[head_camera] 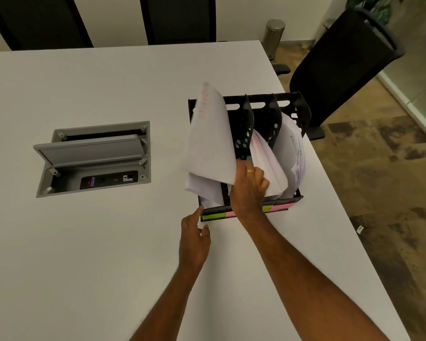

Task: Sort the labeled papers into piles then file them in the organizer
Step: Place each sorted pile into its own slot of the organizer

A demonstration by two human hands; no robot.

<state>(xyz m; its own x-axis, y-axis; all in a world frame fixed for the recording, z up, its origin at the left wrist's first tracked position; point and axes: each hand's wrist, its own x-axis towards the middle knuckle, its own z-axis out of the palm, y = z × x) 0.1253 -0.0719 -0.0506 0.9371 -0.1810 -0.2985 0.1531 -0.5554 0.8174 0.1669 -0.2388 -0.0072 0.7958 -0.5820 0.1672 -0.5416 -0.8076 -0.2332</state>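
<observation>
A black slotted organizer (pixel 294 104) stands near the table's right edge, with green and pink sticky labels (pixel 282 207) along its front rim. White papers fill its slots: a sheaf with red writing (pixel 210 139) leans out of the leftmost slot, another sheaf (pixel 268 166) sits in the middle, and one with green writing (pixel 293 148) is at the right. My right hand (pixel 249 190), wearing a ring, grips the lower edge of the left sheaf over the organizer's front. My left hand (pixel 193 239) hovers at the organizer's front left corner, fingers apart, one fingertip touching the rim.
An open grey power socket box (pixel 94 158) is set into the white table (pixel 84 254) to the left. A black office chair (pixel 342 60) stands off the table's far right corner. A metal bin (pixel 273 35) stands on the floor beyond.
</observation>
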